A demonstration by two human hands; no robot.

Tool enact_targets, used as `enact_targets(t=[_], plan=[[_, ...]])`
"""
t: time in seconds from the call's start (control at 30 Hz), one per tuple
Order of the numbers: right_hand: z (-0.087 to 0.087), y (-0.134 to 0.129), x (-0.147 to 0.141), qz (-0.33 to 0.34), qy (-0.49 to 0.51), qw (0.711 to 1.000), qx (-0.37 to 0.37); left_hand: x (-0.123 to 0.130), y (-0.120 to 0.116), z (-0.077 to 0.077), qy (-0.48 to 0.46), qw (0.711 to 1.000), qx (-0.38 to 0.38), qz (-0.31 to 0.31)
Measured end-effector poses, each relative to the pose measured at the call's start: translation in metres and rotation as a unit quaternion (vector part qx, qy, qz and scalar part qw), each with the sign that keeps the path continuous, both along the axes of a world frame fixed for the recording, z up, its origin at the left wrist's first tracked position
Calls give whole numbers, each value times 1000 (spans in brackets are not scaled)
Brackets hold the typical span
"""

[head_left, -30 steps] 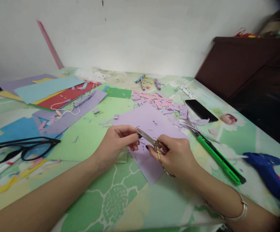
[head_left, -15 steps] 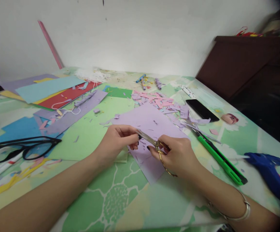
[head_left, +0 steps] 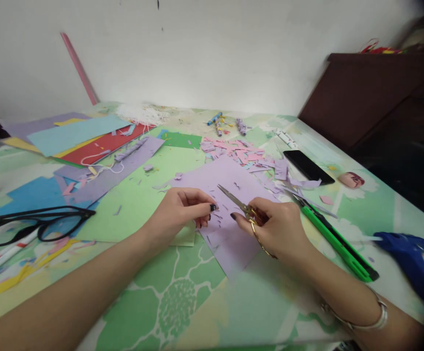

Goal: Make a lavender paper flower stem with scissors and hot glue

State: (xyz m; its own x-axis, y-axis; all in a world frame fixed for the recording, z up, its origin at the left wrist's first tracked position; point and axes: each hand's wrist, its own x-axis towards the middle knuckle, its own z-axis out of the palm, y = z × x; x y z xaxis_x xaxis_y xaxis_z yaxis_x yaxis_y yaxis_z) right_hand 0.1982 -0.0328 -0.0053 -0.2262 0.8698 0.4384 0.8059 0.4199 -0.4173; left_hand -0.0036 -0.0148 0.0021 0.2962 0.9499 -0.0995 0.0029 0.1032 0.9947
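My right hand (head_left: pixel 279 226) grips a pair of small scissors (head_left: pixel 234 199) by gold-coloured handles, its blades together and pointing up and to the left. Over the left edge of a purple paper sheet (head_left: pixel 230 175) is my left hand (head_left: pixel 184 209), thumb and fingertips pinched together. What the pinch holds is too small to make out. Thin purple snippets (head_left: pixel 217 217) lie scattered on the sheet just beyond those fingertips. The scissor tips are apart from the left hand. A light green sheet (head_left: pixel 124 209) lies under my left forearm and wrist.
Pink and purple paper scraps (head_left: pixel 243 152) lie behind the sheet. To the right are a green utility knife (head_left: pixel 338 241), a black phone (head_left: pixel 309 167) and a blue glue gun (head_left: pixel 405 258). Black glasses (head_left: pixel 40 224) and coloured paper sheets (head_left: pixel 73 134) lie on the left.
The scissors have drawn away to the right from my left fingertips, and their blades have come clear of them. My left hand stays nearly in place. The view has shifted slightly.
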Motion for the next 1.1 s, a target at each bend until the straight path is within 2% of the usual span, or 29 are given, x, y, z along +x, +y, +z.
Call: enact_targets(t=[0.4,0.53,0.63,0.7,0.83,1.0,1.1], plan=[[-1,2,-3,10,-15,999,-47,1,-2,1,-38,999,-8,6],[-2,5,-1,-45,-29,997,-54,1,-2,0,-53,998,-24,4],[-4,11,5,-94,-78,990,-76,2,0,-2,-60,998,-33,-8],[-6,16,9,-102,-111,984,-97,3,0,-4,-59,997,-38,-23],[-9,22,14,-82,-104,986,-106,7,-1,-5,-63,995,-52,-54],[-7,20,13,-62,-113,989,-70,11,-4,-7,-59,993,-55,-84],[-1,15,9,-26,-89,995,-30,13,-6,-9,-66,992,-61,-91]])
